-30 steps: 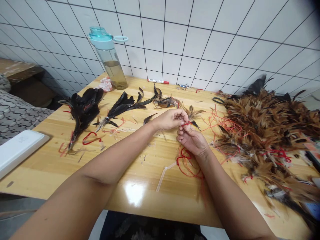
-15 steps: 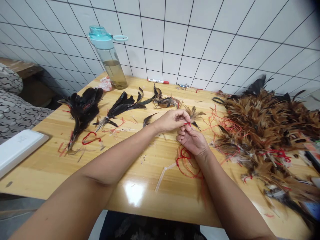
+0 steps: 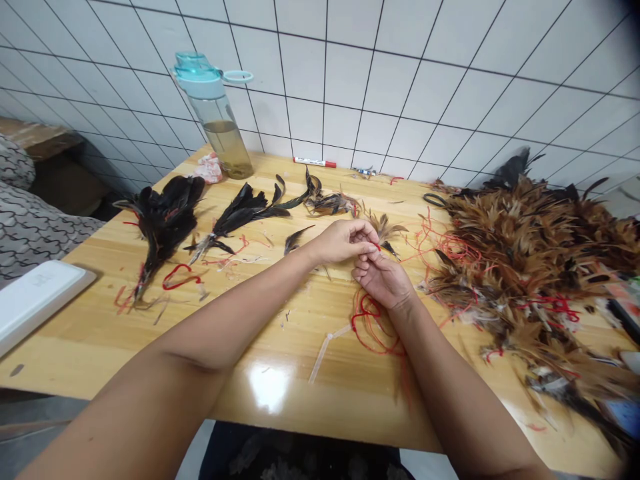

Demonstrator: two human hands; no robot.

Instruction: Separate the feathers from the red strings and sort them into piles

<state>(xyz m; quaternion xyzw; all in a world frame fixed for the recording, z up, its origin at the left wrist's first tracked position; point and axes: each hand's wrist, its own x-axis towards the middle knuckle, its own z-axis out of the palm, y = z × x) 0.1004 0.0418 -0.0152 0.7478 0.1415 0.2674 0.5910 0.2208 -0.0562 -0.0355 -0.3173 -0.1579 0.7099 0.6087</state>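
Note:
Over the middle of the wooden table (image 3: 240, 393), my left hand (image 3: 345, 241) and my right hand (image 3: 386, 283) meet fingertip to fingertip. Both are closed in a pinch on a short bit of red cord (image 3: 377, 247), which is mostly hidden by the fingers. A loose tangle of red cord (image 3: 370, 327) lies on the table beside my right wrist. Just beyond my hands is a small tuft of brown feathers (image 3: 385, 228). A dark feather (image 3: 296, 240) rests past my left wrist.
A big heap of brown feathers (image 3: 520, 233) covers the right side. Black feather bundles (image 3: 165, 220) lie at left, near a white box-like object (image 3: 43, 297). A water bottle (image 3: 223, 133) and a marker (image 3: 314, 162) are by the tiled wall (image 3: 300, 67).
My hands stay together in nearly the same place, with a slight shift of the fingers. Less of the red cord shows between them. The whole view has shifted slightly.

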